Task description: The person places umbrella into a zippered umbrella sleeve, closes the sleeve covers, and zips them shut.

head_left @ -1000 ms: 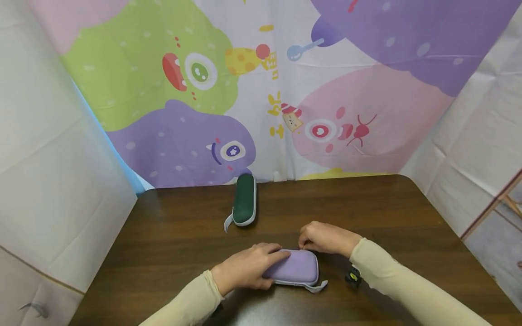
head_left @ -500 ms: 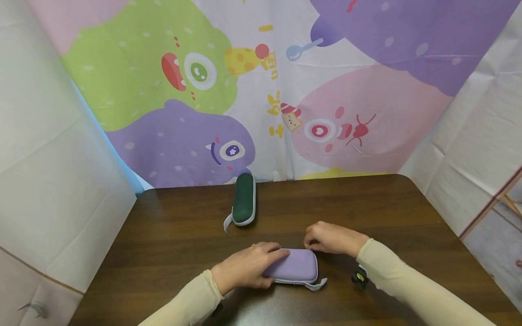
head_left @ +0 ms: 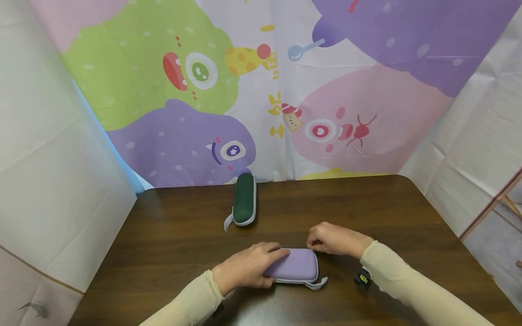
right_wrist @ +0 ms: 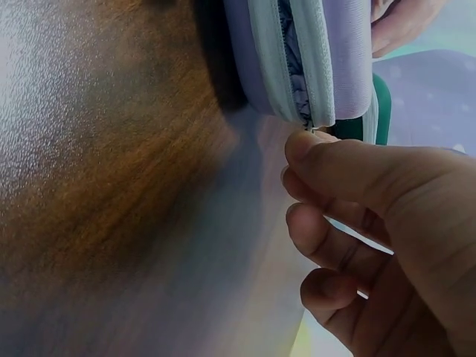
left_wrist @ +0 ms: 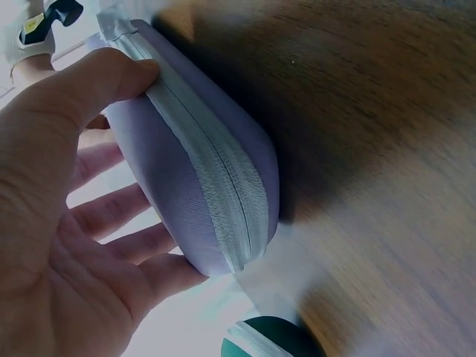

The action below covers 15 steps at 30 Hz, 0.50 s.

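Note:
A purple zippered glasses case (head_left: 294, 265) lies on the table before me, a grey strap at its near right corner. My left hand (head_left: 250, 266) grips its left end; in the left wrist view the thumb (left_wrist: 123, 74) lies on the grey zipper band and the fingers reach the opposite side. At the far right corner my right hand (head_left: 330, 239) pinches the zipper pull, mostly hidden by thumb and forefinger. In the right wrist view the zipper (right_wrist: 296, 71) is parted behind that pinch, and crinkled purple lining shows in the gap.
A green zippered glasses case (head_left: 244, 199) with a grey strap lies at the back of the brown table (head_left: 346, 199). Behind the table hangs a cartoon-printed curtain (head_left: 277, 154), with pale cloth on both sides.
My right hand has moved right along the far side of the purple case to its corner, drawing the zipper pull. The left hand and the green case have stayed in place.

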Each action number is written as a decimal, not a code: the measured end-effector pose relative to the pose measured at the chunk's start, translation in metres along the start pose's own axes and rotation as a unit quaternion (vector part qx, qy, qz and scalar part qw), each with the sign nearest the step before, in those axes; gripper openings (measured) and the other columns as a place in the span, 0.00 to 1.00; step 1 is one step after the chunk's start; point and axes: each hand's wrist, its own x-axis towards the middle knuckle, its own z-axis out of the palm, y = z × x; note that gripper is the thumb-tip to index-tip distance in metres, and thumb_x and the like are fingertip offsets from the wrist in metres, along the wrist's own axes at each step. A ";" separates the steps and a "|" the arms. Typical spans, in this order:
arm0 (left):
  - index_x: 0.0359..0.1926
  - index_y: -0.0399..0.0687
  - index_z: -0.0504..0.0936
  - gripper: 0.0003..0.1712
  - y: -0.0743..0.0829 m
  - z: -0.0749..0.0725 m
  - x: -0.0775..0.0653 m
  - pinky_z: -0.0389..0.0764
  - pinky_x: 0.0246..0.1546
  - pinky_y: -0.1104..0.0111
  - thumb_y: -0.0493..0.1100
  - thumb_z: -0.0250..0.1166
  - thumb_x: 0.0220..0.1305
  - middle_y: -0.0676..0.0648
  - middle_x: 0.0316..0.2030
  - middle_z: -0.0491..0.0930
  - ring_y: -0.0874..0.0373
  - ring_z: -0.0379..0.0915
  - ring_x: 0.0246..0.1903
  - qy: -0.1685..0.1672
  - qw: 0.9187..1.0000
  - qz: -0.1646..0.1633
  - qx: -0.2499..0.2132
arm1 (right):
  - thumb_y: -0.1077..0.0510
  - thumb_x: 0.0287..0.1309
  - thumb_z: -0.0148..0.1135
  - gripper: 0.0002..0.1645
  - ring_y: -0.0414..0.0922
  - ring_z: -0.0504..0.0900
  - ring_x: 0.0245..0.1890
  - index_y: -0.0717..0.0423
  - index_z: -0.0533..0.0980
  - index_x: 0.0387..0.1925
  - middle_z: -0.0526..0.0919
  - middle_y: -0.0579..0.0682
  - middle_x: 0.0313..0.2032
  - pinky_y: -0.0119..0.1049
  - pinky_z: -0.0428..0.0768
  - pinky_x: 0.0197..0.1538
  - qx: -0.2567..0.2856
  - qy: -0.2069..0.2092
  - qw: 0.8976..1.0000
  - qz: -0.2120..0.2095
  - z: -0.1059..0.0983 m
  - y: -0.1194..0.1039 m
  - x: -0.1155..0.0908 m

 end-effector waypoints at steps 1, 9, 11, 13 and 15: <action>0.72 0.51 0.72 0.42 0.000 0.000 0.000 0.80 0.60 0.59 0.51 0.76 0.58 0.43 0.63 0.77 0.50 0.78 0.59 0.000 1.000 0.000 -0.002 | 0.67 0.62 0.68 0.09 0.31 0.74 0.30 0.50 0.84 0.29 0.80 0.40 0.30 0.26 0.76 0.34 0.002 -0.001 1.000 0.003 0.001 0.000 -0.001; 0.71 0.49 0.73 0.40 0.000 0.001 0.002 0.81 0.58 0.60 0.51 0.76 0.59 0.44 0.60 0.79 0.51 0.79 0.56 0.007 1.000 -0.009 -0.004 | 0.66 0.63 0.68 0.08 0.30 0.74 0.30 0.51 0.85 0.31 0.82 0.41 0.31 0.26 0.76 0.32 0.019 0.012 1.000 0.016 0.002 0.004 -0.003; 0.70 0.49 0.73 0.40 0.000 0.001 0.003 0.81 0.57 0.61 0.51 0.76 0.58 0.44 0.60 0.79 0.51 0.80 0.55 0.008 1.000 -0.013 -0.005 | 0.66 0.63 0.68 0.08 0.30 0.73 0.29 0.51 0.85 0.31 0.82 0.41 0.31 0.26 0.76 0.32 0.022 0.014 0.999 0.018 0.002 0.004 -0.004; 0.70 0.49 0.74 0.40 0.000 0.001 0.003 0.82 0.56 0.61 0.51 0.76 0.58 0.44 0.60 0.79 0.51 0.80 0.55 0.009 1.000 -0.014 -0.007 | 0.66 0.63 0.68 0.08 0.29 0.74 0.30 0.51 0.85 0.31 0.83 0.42 0.32 0.26 0.76 0.32 0.023 0.016 0.999 0.017 0.002 0.004 -0.005; 0.70 0.49 0.74 0.40 -0.001 0.001 0.003 0.82 0.56 0.62 0.51 0.77 0.58 0.44 0.60 0.79 0.51 0.80 0.54 0.009 1.000 -0.015 -0.009 | 0.66 0.64 0.68 0.08 0.29 0.74 0.30 0.51 0.85 0.32 0.83 0.42 0.32 0.26 0.76 0.32 0.028 0.017 0.999 0.021 0.002 0.004 -0.005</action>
